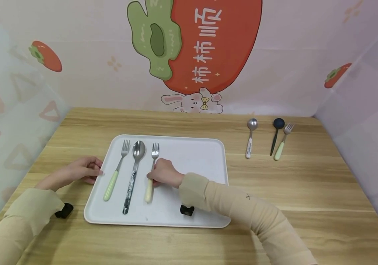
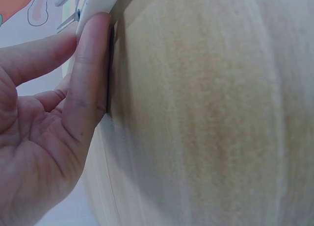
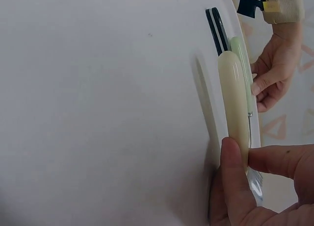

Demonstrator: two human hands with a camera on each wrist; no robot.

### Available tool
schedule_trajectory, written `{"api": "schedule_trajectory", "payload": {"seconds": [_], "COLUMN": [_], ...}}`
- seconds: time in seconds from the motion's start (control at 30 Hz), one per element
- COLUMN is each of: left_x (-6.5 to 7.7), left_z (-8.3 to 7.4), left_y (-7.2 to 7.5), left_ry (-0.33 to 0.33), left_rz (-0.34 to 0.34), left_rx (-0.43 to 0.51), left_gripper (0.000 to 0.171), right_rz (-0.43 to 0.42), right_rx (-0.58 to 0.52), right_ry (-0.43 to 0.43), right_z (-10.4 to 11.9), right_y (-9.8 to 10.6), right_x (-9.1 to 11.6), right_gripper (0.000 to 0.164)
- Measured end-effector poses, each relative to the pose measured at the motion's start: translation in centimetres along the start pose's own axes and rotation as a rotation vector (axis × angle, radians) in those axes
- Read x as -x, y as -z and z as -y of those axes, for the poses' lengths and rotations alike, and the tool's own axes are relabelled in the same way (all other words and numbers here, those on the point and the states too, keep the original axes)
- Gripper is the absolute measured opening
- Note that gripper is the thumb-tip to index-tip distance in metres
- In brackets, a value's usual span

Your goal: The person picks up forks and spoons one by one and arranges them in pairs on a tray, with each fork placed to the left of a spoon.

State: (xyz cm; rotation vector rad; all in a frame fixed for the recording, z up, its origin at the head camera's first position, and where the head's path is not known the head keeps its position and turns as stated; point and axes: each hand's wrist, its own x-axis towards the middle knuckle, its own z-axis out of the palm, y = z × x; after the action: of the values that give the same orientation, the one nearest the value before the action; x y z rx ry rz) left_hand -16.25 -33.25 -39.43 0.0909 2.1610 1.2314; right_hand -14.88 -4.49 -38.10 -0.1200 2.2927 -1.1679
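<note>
A white tray [image 1: 195, 154] lies on the table, and my left hand [image 1: 81, 170] pinches its left rim between thumb and fingers, as the left wrist view shows close up. Over the tray, my right hand [image 1: 165, 173] pinches a fork with a cream handle [image 3: 233, 88] near the top of that handle. The fork's tines point away from me; in the right wrist view its handle stands off the tray with a shadow beside it. Left of it on the tray lie a large spoon [image 1: 138, 150] with a black-patterned handle and a fork with a green handle [image 1: 111, 186].
On the table [image 1: 295, 191] right of the tray lie a small spoon [image 1: 249, 143] with a white patterned handle, a black spoon [image 1: 278, 124] and a small fork [image 1: 280, 150] with a green handle. A printed cloth wall [image 1: 102, 84] stands behind the table.
</note>
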Motion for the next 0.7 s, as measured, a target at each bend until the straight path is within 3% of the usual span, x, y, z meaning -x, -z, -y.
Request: {"api": "schedule_trajectory", "payload": {"seconds": [0.5, 0.7], "left_x": [0.07, 0.07], "left_z": [-0.13, -0.05], "left_y": [0.2, 0.22], "left_ry": [0.023, 0.023], "left_rz": [0.002, 0.001], "left_rx": [-0.017, -0.015], "left_gripper": [0.04, 0.04], "right_rz": [-0.017, -0.015], "right_rx": [0.137, 0.129], "right_ry": [0.018, 0.019], "right_z": [0.17, 0.19], "right_y": [-0.53, -0.65], "right_x": [-0.45, -0.42], "right_gripper": [0.02, 0.019]}}
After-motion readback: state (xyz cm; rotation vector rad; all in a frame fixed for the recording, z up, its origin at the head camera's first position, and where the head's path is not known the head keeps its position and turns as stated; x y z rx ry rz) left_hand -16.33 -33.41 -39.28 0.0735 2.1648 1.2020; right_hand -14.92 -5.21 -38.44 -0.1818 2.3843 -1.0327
